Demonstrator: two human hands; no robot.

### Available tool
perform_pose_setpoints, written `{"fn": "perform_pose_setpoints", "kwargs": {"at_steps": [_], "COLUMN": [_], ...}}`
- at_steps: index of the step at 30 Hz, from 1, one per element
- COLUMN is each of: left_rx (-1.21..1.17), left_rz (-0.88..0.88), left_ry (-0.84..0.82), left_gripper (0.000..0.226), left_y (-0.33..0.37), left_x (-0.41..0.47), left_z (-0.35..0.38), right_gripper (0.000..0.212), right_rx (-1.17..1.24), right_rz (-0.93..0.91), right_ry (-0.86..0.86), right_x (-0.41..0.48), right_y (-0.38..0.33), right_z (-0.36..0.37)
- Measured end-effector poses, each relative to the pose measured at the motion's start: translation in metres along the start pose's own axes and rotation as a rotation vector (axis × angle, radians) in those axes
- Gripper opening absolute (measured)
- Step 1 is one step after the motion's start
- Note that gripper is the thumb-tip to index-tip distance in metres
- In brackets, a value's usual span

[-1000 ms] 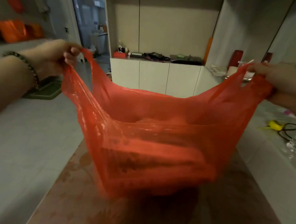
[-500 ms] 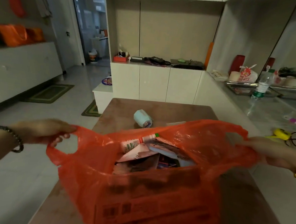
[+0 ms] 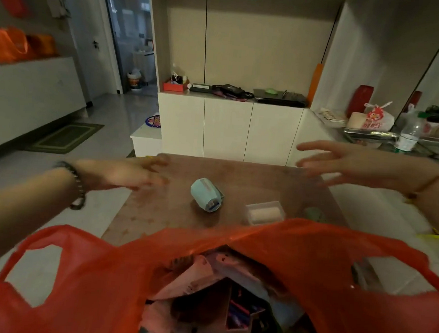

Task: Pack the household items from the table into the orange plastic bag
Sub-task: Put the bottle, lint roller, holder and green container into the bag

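Both handles were released within the last half second. The left hand [image 3: 124, 175] and right hand [image 3: 348, 165] now hover over the table [image 3: 251, 176], fingers spread, holding nothing. The orange plastic bag [image 3: 100, 288] sits at the near edge, mouth open and part-filled. A blue item [image 3: 206, 195], a clear box [image 3: 264, 213] and possibly a blurred green object [image 3: 312, 214] are unpacked just beyond it. The far tabletop offers reaching room.

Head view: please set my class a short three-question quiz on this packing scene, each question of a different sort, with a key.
1. True or false: neither the left hand nor the right hand holds the orange plastic bag.
2. Which lies on the table beyond the bag? A. a kettle B. a light blue device C. a shoe
3. Short answer: is the bag's mouth open or closed?
Key: 1 true; 2 B; 3 open.
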State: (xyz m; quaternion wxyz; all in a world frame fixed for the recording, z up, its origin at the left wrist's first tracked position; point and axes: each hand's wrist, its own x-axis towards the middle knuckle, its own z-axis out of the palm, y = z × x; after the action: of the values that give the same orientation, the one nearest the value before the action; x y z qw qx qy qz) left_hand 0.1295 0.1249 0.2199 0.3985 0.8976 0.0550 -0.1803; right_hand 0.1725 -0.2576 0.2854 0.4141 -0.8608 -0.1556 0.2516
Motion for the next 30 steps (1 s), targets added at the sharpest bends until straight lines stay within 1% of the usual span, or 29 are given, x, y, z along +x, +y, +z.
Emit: {"fn": "perform_pose_setpoints", "kwargs": {"at_steps": [2,4,5,7,10,14,16,18,20,22,24,27,28,30], "left_rx": [0.000,-0.025,-0.042,-0.083,-0.218,-0.426,-0.536,-0.689,-0.814,-0.905,-1.008,-1.130,-1.142,-1.086], "left_rz": [-0.013,-0.045,-0.073,-0.107,-0.154,-0.206,-0.209,-0.198,-0.209,-0.215,-0.226,-0.231,-0.222,-0.166], "left_ry": [0.056,0.101,0.113,0.146,0.172,0.206,0.219,0.213,0.199,0.221,0.252,0.325,0.359,0.386], "left_gripper": [0.061,0.065,0.066,0.068,0.069,0.073,0.070,0.070,0.079,0.086,0.089,0.091,0.088,0.084], "left_y": [0.022,0.017,0.012,0.003,-0.017,-0.044,-0.055,-0.063,-0.068,-0.068,-0.066,-0.059,-0.054,-0.042], "left_x": [0.034,0.079,0.099,0.133,0.183,0.234,0.251,0.263,0.272,0.276,0.275,0.265,0.258,0.240], "left_z": [0.022,0.037,0.044,0.055,0.069,0.090,0.104,0.117,0.127,0.134,0.137,0.133,0.128,0.117], "right_gripper": [0.097,0.087,0.086,0.091,0.098,0.111,0.118,0.113,0.099,0.089,0.085,0.086,0.082,0.065], "right_rx": [-0.065,-0.102,-0.123,-0.165,-0.209,-0.119,-0.064,-0.108,-0.202,-0.232,-0.229,-0.161,-0.129,-0.115], "right_rz": [0.009,0.034,0.064,0.103,0.090,0.103,0.105,0.090,0.072,0.075,0.044,-0.148,-0.235,-0.343], "right_ry": [0.015,0.028,0.020,-0.016,0.006,0.034,0.071,0.134,0.185,0.186,0.184,0.230,0.237,0.227], "right_x": [0.048,0.106,0.134,0.186,0.254,0.326,0.350,0.365,0.372,0.370,0.357,0.317,0.299,0.266], "right_y": [-0.006,0.002,0.009,0.027,0.052,0.086,0.101,0.114,0.122,0.125,0.121,0.105,0.099,0.096], "right_z": [0.020,0.042,0.053,0.074,0.104,0.148,0.166,0.182,0.191,0.192,0.188,0.185,0.180,0.162]}}
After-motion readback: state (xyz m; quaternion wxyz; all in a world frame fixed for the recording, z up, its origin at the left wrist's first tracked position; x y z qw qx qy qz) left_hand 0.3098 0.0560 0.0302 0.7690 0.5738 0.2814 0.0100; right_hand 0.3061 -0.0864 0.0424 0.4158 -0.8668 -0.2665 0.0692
